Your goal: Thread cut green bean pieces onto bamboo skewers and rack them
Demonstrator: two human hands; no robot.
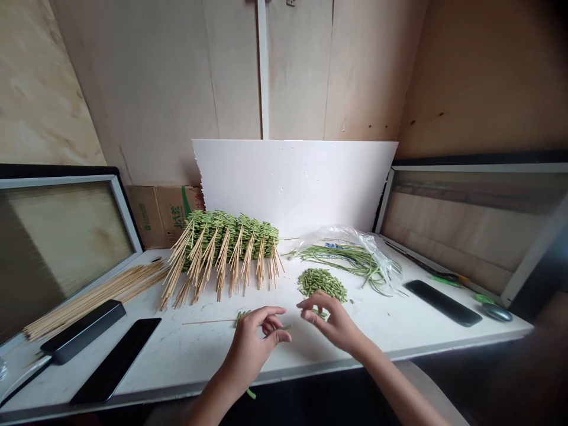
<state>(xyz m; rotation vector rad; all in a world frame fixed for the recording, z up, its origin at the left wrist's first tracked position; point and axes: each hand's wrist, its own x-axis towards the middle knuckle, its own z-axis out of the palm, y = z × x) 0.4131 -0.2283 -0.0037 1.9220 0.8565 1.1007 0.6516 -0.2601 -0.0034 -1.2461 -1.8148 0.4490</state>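
My left hand (257, 343) hovers over the white table (186, 355), fingers curled round the end of a thin wooden skewer (208, 322) with a few green bean pieces threaded on it. My right hand (331, 319) is just to its right, fingers pinched on a small green bean piece (320, 314). Behind my right hand lies a small pile of cut bean pieces (322, 283). Farther back, a row of finished bean skewers (222, 248) is stacked with the sticks fanning toward me.
Whole long beans (350, 260) spill from a clear plastic bag at the right. Bare skewers (97, 293) lie at the left beside two dark flat devices (115, 361). Another dark device (444, 302) sits at the right. A white board (293, 177) and cardboard box (164, 213) stand behind.
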